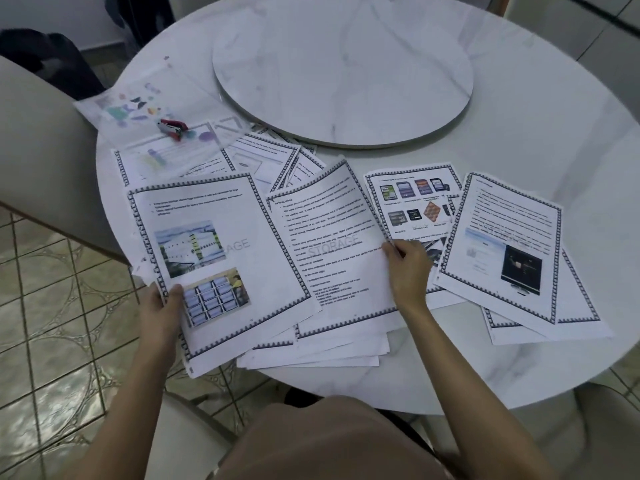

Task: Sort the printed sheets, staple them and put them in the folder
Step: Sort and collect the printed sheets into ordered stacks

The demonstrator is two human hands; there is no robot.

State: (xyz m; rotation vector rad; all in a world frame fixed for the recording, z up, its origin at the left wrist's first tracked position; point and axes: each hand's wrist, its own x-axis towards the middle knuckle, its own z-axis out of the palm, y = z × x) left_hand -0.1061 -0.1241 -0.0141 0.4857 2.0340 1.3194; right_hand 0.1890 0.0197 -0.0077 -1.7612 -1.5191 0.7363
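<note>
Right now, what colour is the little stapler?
The stapler is red with silver metal, seen best in the head view.

Overlapping sheets (221,244) cover the near half of the round table (536,126), from its left edge almost to its right. Behind them a raised turntable (343,71) fills the centre. Bare tabletop shows on the right and along the far rim. At far left a stapler (172,128) lies on the folder (138,102), near a chair (41,161).
</note>
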